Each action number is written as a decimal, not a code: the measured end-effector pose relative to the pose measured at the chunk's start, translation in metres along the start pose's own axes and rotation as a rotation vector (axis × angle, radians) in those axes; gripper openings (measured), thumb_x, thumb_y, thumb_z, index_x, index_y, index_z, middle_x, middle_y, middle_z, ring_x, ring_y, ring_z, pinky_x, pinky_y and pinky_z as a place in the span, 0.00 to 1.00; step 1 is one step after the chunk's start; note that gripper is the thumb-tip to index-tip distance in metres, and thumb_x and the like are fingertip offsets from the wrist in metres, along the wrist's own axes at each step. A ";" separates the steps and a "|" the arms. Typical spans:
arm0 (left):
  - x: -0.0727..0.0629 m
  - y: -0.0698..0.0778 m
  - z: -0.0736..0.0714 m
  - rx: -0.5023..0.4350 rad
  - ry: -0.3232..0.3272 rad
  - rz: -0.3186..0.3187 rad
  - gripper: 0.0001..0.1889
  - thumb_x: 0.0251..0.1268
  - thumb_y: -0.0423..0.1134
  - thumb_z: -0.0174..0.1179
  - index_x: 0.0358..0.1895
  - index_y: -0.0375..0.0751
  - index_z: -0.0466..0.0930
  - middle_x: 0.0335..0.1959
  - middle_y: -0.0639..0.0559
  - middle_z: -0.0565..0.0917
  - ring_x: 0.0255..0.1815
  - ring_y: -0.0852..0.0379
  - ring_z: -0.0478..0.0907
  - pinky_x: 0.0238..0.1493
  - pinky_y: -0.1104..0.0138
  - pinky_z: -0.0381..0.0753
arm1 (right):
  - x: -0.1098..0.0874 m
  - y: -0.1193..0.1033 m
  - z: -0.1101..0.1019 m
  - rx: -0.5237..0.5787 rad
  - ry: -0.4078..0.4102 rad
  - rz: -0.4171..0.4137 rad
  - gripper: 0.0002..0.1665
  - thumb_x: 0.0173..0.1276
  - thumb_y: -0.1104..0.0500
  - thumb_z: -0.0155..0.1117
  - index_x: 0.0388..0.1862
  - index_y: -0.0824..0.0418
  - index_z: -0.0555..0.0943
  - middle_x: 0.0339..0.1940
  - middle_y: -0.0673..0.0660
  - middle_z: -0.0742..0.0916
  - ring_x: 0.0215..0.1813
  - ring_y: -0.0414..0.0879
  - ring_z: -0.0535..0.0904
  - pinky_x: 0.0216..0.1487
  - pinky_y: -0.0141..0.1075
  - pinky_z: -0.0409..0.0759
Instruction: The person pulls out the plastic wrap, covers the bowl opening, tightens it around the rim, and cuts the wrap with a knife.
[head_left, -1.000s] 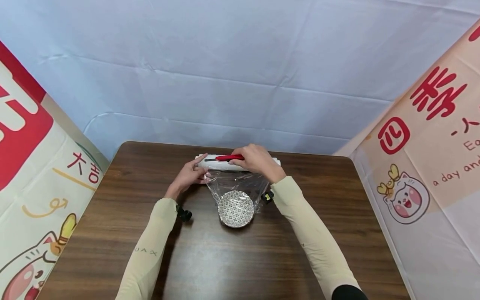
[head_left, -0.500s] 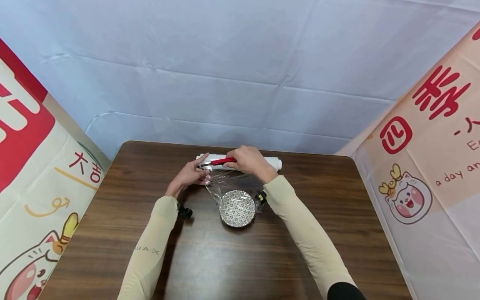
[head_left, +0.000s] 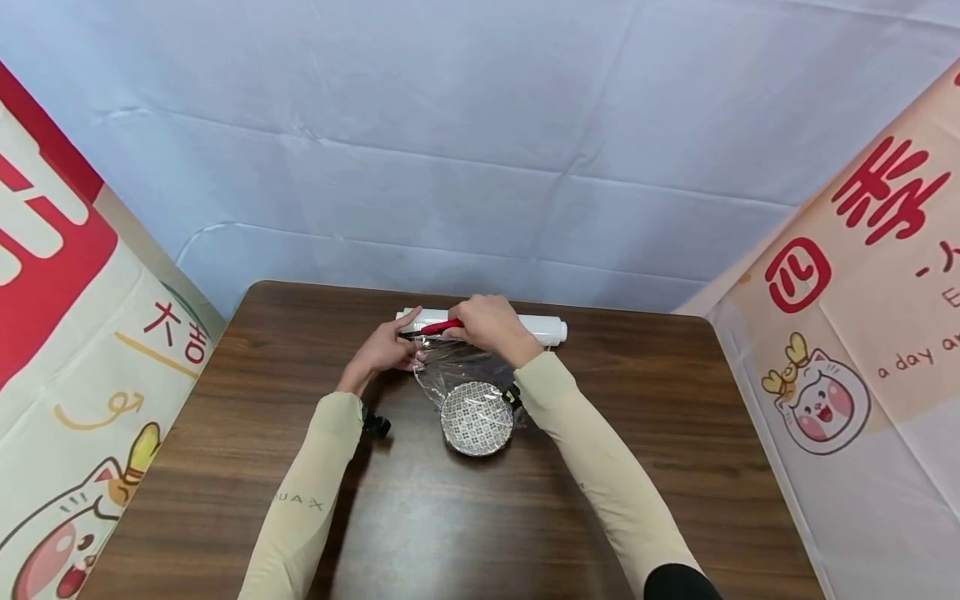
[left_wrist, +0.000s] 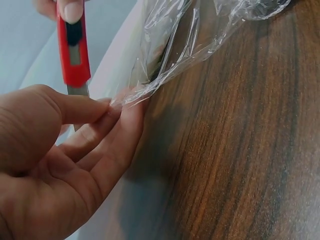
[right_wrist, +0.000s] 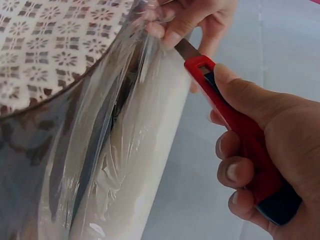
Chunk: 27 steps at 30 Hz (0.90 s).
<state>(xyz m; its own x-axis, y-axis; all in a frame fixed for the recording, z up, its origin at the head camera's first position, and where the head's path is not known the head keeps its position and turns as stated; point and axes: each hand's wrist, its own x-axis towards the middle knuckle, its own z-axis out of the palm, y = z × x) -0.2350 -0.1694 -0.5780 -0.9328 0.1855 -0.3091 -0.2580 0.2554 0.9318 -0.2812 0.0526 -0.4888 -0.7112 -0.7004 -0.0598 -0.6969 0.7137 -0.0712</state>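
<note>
My right hand [head_left: 486, 323] grips a red utility knife [right_wrist: 237, 125] with dark trim, its blade [right_wrist: 187, 50] out and pointing at the left hand. My left hand [head_left: 382, 346] pinches the edge of clear cling film [left_wrist: 170, 75] between thumb and fingers, at the left end of a white cling film roll [head_left: 543, 328]. In the left wrist view the blade passes right behind the left thumb. The film stretches from the roll toward me, over a round bowl [head_left: 477, 419] with a patterned top surface. Wrinkles gather in the film near the pinch.
The roll lies along the back edge of the dark wooden table [head_left: 637, 433], close to a pale cloth backdrop [head_left: 480, 167]. Printed banners [head_left: 825, 392] hang at both sides. A small black camera [head_left: 377, 425] is on the left wrist.
My right hand has drawn the knife leftward and slightly down along the roll, toward my left hand. The left hand keeps its pinch in nearly the same place.
</note>
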 end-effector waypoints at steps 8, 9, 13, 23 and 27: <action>0.001 0.001 0.003 0.002 0.018 -0.024 0.41 0.78 0.25 0.52 0.86 0.62 0.52 0.37 0.40 0.90 0.31 0.57 0.88 0.40 0.59 0.93 | 0.009 -0.011 0.006 -0.087 -0.007 -0.035 0.19 0.74 0.37 0.66 0.38 0.50 0.88 0.27 0.49 0.89 0.28 0.46 0.84 0.32 0.44 0.85; 0.000 0.002 0.003 -0.001 0.019 -0.027 0.42 0.77 0.24 0.51 0.86 0.62 0.52 0.39 0.40 0.89 0.31 0.57 0.87 0.40 0.59 0.93 | 0.009 -0.011 0.006 -0.097 -0.005 -0.034 0.20 0.74 0.37 0.66 0.38 0.50 0.88 0.28 0.49 0.89 0.29 0.46 0.85 0.33 0.45 0.86; 0.000 0.005 0.003 -0.015 0.018 -0.032 0.42 0.77 0.23 0.50 0.85 0.65 0.52 0.46 0.35 0.88 0.31 0.58 0.86 0.40 0.60 0.92 | 0.007 -0.008 0.000 -0.110 -0.013 -0.012 0.19 0.73 0.36 0.66 0.39 0.49 0.89 0.29 0.48 0.89 0.30 0.45 0.84 0.34 0.44 0.86; 0.001 0.012 -0.001 0.054 0.037 -0.042 0.41 0.77 0.25 0.52 0.85 0.63 0.53 0.47 0.35 0.89 0.31 0.56 0.87 0.41 0.60 0.93 | 0.006 -0.011 -0.016 -0.127 -0.039 -0.021 0.19 0.73 0.38 0.68 0.39 0.51 0.89 0.29 0.49 0.89 0.31 0.46 0.85 0.36 0.45 0.87; 0.001 0.009 0.001 0.030 0.032 -0.057 0.42 0.76 0.24 0.52 0.85 0.64 0.54 0.43 0.37 0.89 0.29 0.57 0.87 0.40 0.61 0.93 | 0.012 -0.015 -0.005 -0.128 -0.064 -0.025 0.20 0.74 0.37 0.67 0.43 0.52 0.89 0.31 0.50 0.90 0.31 0.46 0.85 0.37 0.45 0.87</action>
<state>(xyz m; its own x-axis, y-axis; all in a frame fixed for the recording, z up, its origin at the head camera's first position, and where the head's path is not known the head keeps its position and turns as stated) -0.2383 -0.1657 -0.5703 -0.9246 0.1395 -0.3545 -0.3035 0.2928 0.9067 -0.2796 0.0334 -0.4833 -0.6892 -0.7140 -0.1233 -0.7231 0.6887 0.0537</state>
